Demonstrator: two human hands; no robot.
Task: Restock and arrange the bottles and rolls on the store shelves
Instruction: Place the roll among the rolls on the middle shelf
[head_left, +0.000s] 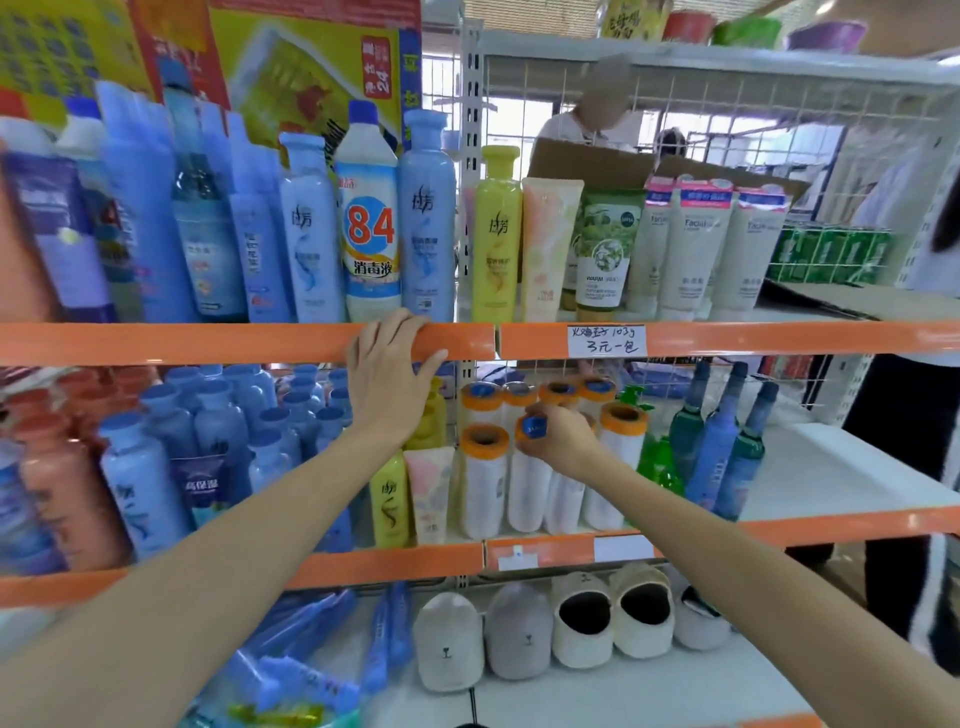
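Note:
My left hand (390, 374) rests over the orange front rail (208, 343) of the upper shelf, fingers curled on its edge. My right hand (558, 439) grips the orange-and-blue top of a white roll (530, 493) standing on the middle shelf. Several more white rolls with orange ends (484, 478) stand around it in two rows. Blue bottles (150, 483) fill the middle shelf at the left, and yellow bottles (389, 499) stand beside the rolls.
Dark blue and green bottles (727, 452) stand right of the rolls, beside bare white shelf (841, 467). The upper shelf holds blue bottles, an "84" bottle (369, 228) and tubes (691, 249). Slippers (587, 618) lie below. A person (597, 119) stands behind the rack.

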